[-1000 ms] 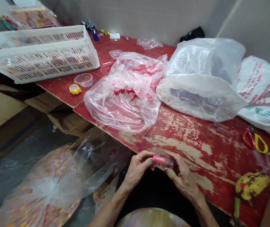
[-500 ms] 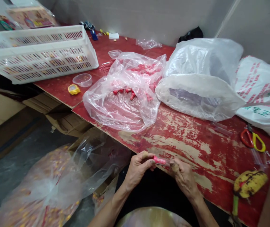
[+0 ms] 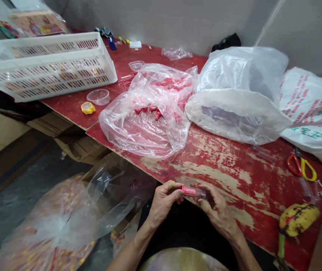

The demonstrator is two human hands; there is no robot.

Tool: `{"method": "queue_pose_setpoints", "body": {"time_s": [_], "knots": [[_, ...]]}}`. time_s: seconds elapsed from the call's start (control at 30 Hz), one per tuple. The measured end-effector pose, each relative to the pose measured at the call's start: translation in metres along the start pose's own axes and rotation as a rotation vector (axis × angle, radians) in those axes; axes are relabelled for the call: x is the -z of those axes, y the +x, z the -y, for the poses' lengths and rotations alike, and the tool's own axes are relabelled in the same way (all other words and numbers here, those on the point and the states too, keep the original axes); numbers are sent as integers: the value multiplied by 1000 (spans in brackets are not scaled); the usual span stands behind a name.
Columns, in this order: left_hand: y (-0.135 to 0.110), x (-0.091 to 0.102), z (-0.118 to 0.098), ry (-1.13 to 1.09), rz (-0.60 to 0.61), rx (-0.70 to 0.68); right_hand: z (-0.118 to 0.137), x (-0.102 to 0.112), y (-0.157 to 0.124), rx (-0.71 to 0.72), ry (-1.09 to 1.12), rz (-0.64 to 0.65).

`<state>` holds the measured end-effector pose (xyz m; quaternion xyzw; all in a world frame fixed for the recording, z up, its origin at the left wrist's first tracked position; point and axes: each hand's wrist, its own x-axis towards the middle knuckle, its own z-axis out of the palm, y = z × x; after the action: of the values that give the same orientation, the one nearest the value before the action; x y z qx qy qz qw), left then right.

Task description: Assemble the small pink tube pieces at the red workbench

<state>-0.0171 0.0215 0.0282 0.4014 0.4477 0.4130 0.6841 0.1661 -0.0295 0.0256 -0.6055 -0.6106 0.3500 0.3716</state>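
The left hand point(image 3: 163, 203) is closed on, and the right hand point(image 3: 218, 209) loosely curled at (contact unclear), opposite ends of a clear tube point(image 3: 194, 192); between them it should be held straight, its pink end point(image 3: 187, 191) steadied without squeezing.

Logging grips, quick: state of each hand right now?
Left hand: closed, holding the pink end of a slim clear plastic tube.
Right hand: half-curled at the tube's clear end; whether it grips cannot be told.
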Motion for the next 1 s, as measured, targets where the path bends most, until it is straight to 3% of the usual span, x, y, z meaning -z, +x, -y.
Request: {"method": "queue_pose_setpoints", "body": {"time_s": [0.2, 0.73, 1.0], "knots": [[-2, 0, 4, -24, 21, -21, -4, -6, -2, -61, 44, -32], [-1, 2, 9, -37, 15, -27, -6, -3, -2, 18, 2, 4], [0, 2, 11, -13, 12, -40, -2, -1, 0, -23, -1, -19]]}}
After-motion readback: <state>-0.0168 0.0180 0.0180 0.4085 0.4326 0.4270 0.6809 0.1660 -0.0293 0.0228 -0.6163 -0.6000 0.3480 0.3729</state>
